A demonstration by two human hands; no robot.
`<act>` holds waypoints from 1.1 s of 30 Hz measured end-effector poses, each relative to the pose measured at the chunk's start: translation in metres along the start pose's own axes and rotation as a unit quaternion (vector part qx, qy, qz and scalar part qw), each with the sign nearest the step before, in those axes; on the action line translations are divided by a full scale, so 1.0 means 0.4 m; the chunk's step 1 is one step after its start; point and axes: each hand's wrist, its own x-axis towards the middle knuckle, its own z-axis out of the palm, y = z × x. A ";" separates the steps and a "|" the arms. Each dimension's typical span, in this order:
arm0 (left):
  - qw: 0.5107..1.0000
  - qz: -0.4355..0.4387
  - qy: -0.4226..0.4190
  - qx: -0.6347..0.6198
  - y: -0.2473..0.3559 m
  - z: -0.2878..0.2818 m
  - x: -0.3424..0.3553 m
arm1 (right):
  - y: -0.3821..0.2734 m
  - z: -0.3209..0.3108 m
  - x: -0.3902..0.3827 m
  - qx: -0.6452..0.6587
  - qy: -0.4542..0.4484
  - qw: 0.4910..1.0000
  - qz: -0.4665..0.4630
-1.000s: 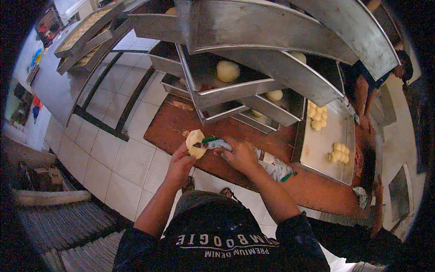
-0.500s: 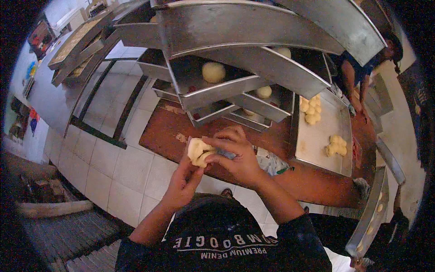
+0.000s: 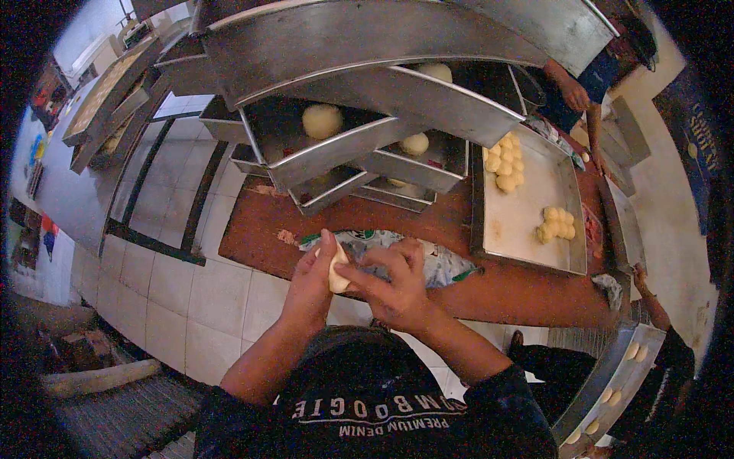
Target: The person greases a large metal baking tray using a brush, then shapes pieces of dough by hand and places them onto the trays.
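Tabletop [image 3: 527, 300], right end: tray [image 3: 514, 222] holds two dough clusters [image 3: 557, 226]; left hand [image 3: 308, 281] grasps unplaced piece [image 3: 337, 274]; right hand [image 3: 401, 289] touches it, grip unclear.

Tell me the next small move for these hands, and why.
Perhaps press the dough lightly with the right hand: the left hand holds it, the right hand touches it, and whether it is closed is hidden.

Both hands [image 3: 399, 292] are close together, right fingers [image 3: 375, 283] loosely curved, bare forearms [image 3: 267, 344] slanting inward.
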 end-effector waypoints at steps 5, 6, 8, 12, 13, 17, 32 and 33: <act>0.921 0.216 -0.081 0.313 -0.007 0.010 -0.036 | 0.035 0.009 -0.001 0.167 0.008 0.960 0.224; 0.917 0.213 -0.083 0.326 0.003 0.015 -0.036 | 0.035 0.012 0.004 0.235 0.024 0.930 0.282; 0.951 0.159 -0.061 0.258 0.005 0.013 -0.027 | 0.035 0.025 0.000 0.289 0.019 0.897 0.335; 0.996 0.002 -0.069 -0.062 -0.007 -0.031 0.021 | 0.015 0.018 0.011 0.139 -0.032 0.978 0.155; 0.986 -0.023 -0.095 -0.137 -0.005 -0.041 0.027 | 0.005 0.008 0.022 0.076 -0.036 0.994 0.065; 0.995 0.014 -0.050 0.082 -0.022 -0.030 0.008 | 0.016 -0.006 0.020 0.120 -0.050 0.982 0.137; 0.968 0.105 -0.124 0.191 -0.034 -0.046 0.017 | 0.044 0.015 0.003 0.275 -0.060 0.934 0.222; 0.960 0.130 -0.132 0.209 -0.021 -0.023 -0.003 | 0.052 0.027 -0.002 0.355 -0.047 0.893 0.273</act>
